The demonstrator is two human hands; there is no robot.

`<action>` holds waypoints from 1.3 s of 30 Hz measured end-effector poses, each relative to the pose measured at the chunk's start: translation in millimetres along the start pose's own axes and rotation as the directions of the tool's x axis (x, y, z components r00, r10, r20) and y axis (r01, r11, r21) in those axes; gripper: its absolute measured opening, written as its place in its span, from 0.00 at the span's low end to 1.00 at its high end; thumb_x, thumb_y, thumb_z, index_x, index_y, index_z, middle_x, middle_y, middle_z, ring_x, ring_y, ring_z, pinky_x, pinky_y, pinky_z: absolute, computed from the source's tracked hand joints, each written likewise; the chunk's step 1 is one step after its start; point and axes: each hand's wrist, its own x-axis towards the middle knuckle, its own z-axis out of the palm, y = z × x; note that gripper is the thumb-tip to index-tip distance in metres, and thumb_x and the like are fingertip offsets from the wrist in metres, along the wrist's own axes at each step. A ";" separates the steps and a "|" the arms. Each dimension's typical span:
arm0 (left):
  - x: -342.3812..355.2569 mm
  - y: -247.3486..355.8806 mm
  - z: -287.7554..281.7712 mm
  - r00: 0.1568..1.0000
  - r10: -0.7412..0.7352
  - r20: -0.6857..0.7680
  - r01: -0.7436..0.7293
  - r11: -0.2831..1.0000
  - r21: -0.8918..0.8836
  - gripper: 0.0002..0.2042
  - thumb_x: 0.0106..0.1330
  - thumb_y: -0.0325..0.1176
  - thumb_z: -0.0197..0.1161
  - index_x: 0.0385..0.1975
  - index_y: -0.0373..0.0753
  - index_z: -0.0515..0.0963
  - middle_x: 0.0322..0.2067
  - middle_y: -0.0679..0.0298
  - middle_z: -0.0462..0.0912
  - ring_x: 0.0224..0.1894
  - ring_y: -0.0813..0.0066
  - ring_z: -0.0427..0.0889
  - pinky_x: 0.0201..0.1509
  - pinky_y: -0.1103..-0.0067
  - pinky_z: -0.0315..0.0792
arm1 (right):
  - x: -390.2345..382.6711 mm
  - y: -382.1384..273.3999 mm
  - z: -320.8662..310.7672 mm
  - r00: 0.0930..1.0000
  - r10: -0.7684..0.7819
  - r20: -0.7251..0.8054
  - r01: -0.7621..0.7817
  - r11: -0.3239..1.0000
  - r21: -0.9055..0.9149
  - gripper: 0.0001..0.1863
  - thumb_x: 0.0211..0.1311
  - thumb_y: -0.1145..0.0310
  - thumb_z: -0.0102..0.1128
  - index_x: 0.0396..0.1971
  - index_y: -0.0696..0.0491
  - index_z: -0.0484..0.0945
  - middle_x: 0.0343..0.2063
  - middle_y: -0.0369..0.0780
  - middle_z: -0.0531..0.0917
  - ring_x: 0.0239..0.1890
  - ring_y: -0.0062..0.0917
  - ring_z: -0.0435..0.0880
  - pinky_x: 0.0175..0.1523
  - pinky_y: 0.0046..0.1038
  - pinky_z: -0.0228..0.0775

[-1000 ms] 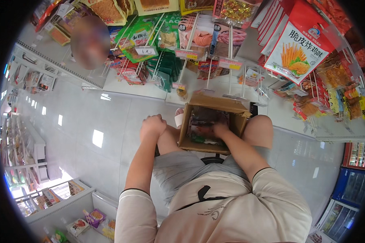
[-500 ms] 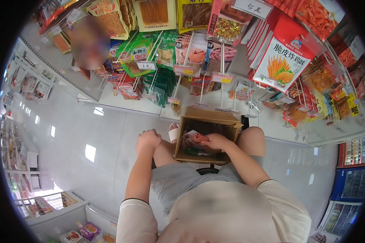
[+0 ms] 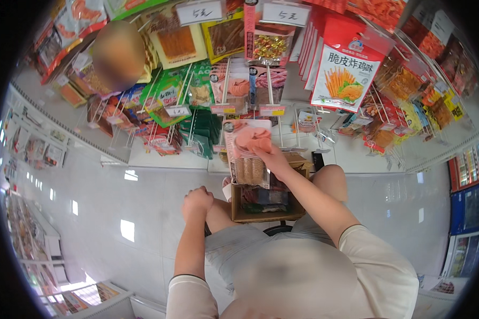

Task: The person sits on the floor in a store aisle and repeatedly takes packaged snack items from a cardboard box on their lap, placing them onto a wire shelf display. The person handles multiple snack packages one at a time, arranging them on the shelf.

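One flat, pink-and-white plastic packet (image 3: pixel 245 169), printed with round pink slices and with tan pieces showing at its lower part, stands upright in the grip of the right hand (image 3: pixel 274 161), which pinches it along its right edge. It hangs above the open-topped brown cardboard box (image 3: pixel 269 218) between the knees, covering the box's rim at eleven o'clock; the right forearm comes in from four o'clock. The left hand (image 3: pixel 198 201) rests on the left knee at nine o'clock from the box, its fingers bunched; whether its palm encloses anything, I cannot tell. More plastic packets (image 3: pixel 264 200), one dark and one greenish, lie inside the box. Beyond it, between eleven and twelve o'clock, similar-looking pink packets (image 3: pixel 238 87) hang on thin white prongs (image 3: pixel 270 87), with dark green pouches (image 3: pixel 199 127) at about half past ten. The step in hand, I judge, is carrying a single packet between box and display. Hanging it beside its likenesses would call for a forward reach toward twelve o'clock, its top edge lined up with a prong tip, perhaps with the left hand steadying.
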 end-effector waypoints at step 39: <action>15.4 0.6 5.0 0.998 -0.028 0.052 0.025 0.998 0.057 0.18 0.71 0.44 0.56 0.51 0.46 0.88 0.50 0.50 0.90 0.55 0.49 0.86 0.63 0.58 0.79 | 93.5 -9.8 56.9 0.999 -0.002 -0.038 0.009 0.982 0.187 0.19 0.77 0.57 0.64 0.57 0.53 0.83 0.48 0.35 0.89 0.48 0.19 0.86 0.55 0.28 0.75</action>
